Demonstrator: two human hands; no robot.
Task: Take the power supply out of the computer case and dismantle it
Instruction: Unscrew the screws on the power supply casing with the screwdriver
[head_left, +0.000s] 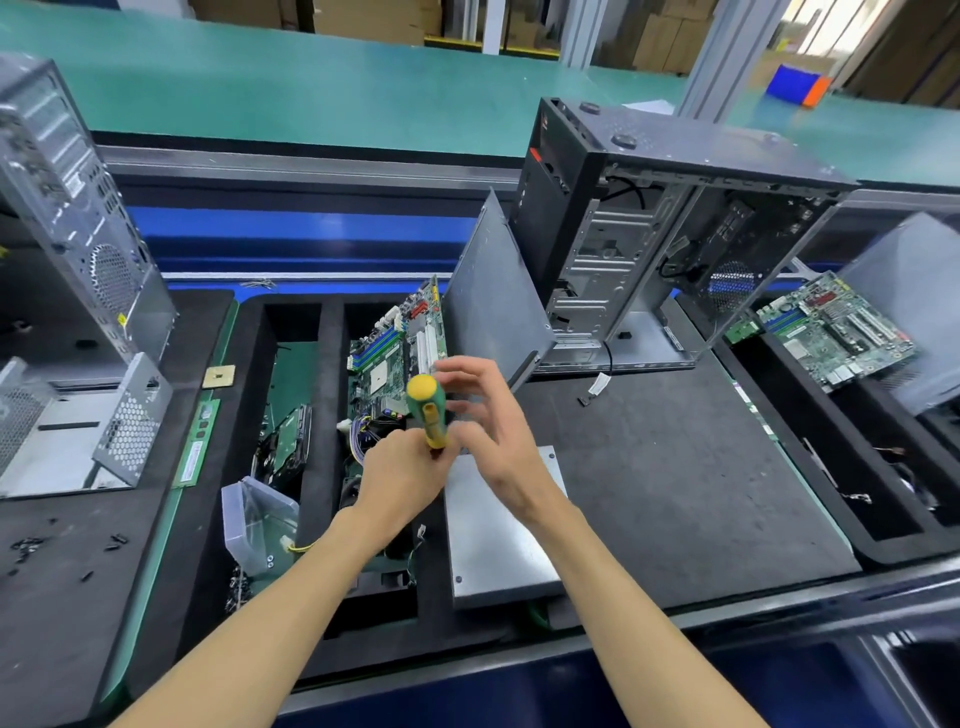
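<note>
Power supply (498, 540), a plain grey metal box, lies flat on the black mat of the counter (675, 493), already out of the open computer case (670, 234) that stands upright at the far right of the mat. The box runs with its long axis from near to far, its near end close to the counter's front edge and its far left corner hidden under the two hands. The left hand (402, 473) has its fingers curled round the lower part of a green and yellow screwdriver (430, 410), which stands close to upright with its yellow cap toward the camera; the tip is hidden, so whether it sits in a screw cannot be told. The right hand (491, 421) hovers just beside the handle on the right, fingers spread and loosely bent, holding nothing that shows. Both hands are thus over the box's far end, the left directly on the tool and the right nearest the lid. A small screw head (458, 579) shows at the near left corner of the box, and another (551, 455) at the far right corner, so the lid is probably still fastened. Reaching the near screw would mean drawing the tool back along the box's length. To the left, a motherboard (400, 353) leans in a compartment of the black tray (332, 467).
</note>
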